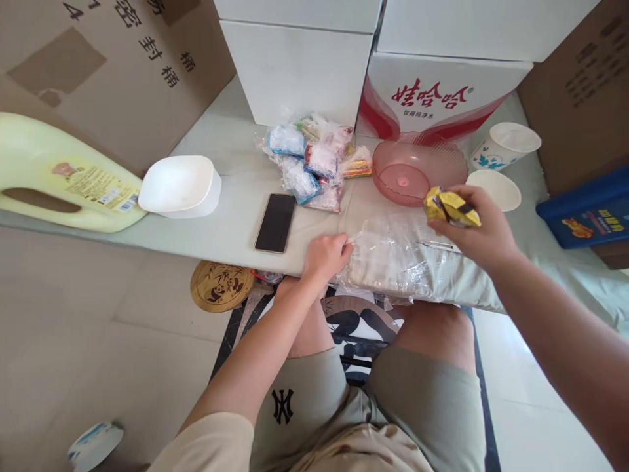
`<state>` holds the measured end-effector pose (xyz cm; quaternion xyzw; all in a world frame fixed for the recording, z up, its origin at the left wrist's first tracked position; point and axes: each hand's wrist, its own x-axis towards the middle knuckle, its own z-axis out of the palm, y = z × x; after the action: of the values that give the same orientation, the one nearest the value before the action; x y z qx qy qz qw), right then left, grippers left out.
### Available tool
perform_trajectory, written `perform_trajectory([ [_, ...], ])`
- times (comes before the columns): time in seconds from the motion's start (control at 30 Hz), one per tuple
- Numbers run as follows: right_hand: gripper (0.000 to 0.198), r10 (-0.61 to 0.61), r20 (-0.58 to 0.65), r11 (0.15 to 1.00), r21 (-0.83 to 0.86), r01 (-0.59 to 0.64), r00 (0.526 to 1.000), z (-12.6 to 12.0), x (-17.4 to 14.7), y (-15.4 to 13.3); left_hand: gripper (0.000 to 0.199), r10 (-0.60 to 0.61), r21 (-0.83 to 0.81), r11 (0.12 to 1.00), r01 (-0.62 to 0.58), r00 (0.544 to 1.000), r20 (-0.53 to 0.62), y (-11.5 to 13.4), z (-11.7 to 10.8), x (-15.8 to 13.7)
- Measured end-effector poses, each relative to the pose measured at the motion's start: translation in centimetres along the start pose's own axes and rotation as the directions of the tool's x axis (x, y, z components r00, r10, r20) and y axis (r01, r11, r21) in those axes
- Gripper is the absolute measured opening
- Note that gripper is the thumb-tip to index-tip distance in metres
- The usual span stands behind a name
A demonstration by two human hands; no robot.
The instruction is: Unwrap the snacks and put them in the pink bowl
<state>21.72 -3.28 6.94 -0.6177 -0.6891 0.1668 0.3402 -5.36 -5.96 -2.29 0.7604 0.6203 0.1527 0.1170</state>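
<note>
- The right hand [472, 226] is closed around a small yellow snack packet [451, 206], fingers curled over it and thumb pressing from the side, holding it in the air at about 12 o'clock of the clear plastic bag [398, 259].
- The left hand [327, 257] rests on the table edge [230, 236] with its fingers bent, fingertips pinching or pressing the bag's left rim at 9 o'clock; whether it truly grips the film I cannot tell.
- The bag lies flat and crumpled at the near edge of the table, partly hanging over the person's knee.
- The step in hand looks like packing: one hand steadies the bag while the other brings a packet to it.
- As a judgement, getting the packet in calls for the bag's mouth to be opened first, since the film looks flattened, and for the right hand to come down toward 6 o'clock.
- The pink plastic bowl [417, 170] sits just beyond the packet at 12 o'clock, with two paper cups [501, 160] at 2 o'clock.
- A heap of small sealed sachets [314, 164] lies at 11 o'clock, a dark phone [276, 223] at 9 o'clock, and a white tub [181, 187] farther out the same way.
</note>
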Motion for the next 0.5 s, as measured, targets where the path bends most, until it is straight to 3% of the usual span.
perform_trajectory([
  [0.1, 0.049, 0.063, -0.015, 0.995, -0.073, -0.064, 0.998, 0.5, 5.0, -1.3, 0.025, 0.008, 0.057, 0.998, -0.009, 1.000, 0.026, 0.4, -0.2, 0.1],
  [0.17, 0.050, 0.111, 0.039, 0.989, -0.108, -0.106, 0.993, 2.1, 8.1, -1.8, 0.024, -0.001, 0.085, 0.996, -0.003, 0.999, 0.042, 0.6, -0.3, 0.1],
  [0.27, 0.046, 0.166, 0.261, 0.967, -0.231, -0.105, 0.951, 5.4, 11.5, -1.4, 0.024, -0.025, 0.116, 0.993, 0.018, 0.998, 0.060, 0.7, -0.3, 0.1],
  [0.33, 0.037, 0.158, 0.307, 0.968, -0.235, -0.086, 0.938, 7.3, 12.5, -0.4, 0.025, -0.032, 0.129, 0.991, 0.023, 0.997, 0.065, 0.8, -0.3, 0.1],
  [0.4, 0.037, 0.122, 0.295, 0.975, -0.217, -0.058, 0.948, 8.2, 13.0, 0.7, 0.025, -0.031, 0.130, 0.991, 0.022, 0.997, 0.068, 0.8, -0.2, 0.1],
  [0.5, 0.044, -0.004, 0.193, 0.990, -0.140, 0.032, 0.981, 7.5, 13.1, 1.8, 0.024, -0.034, 0.116, 0.993, 0.025, 0.997, 0.076, 0.8, -0.3, 0.0],
])
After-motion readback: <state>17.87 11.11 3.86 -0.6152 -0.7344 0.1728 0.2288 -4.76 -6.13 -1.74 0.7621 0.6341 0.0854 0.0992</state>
